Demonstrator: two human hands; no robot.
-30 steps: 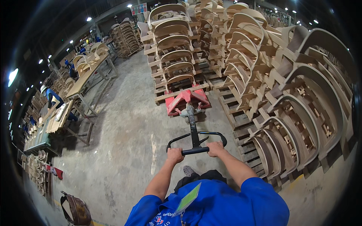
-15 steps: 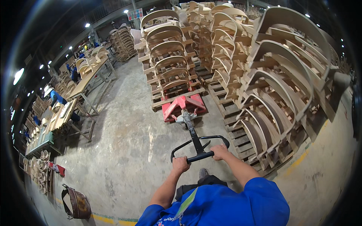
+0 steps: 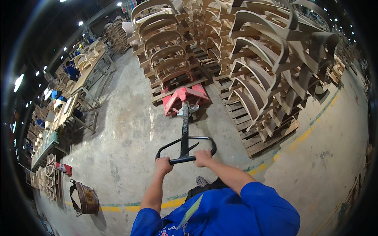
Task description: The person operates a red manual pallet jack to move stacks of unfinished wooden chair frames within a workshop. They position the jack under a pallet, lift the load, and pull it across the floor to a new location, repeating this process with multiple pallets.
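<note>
One red hand pallet truck point(image 3: 182, 93), twelve o'clock, likely heavy with stacked curved wooden frames point(image 3: 167, 49), is best held by its black handle crossbar point(image 3: 182, 160), which my left hand point(image 3: 163, 165) and right hand point(image 3: 203, 158) grip.

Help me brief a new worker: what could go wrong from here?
The tall stack of curved wooden parts beyond the red pallet jack shows no visible strapping; a jolt might topple pieces. The neighbouring stack stands close on its right, so a turn could snag it. The brown container on the floor to the left might trip someone passing.
</note>
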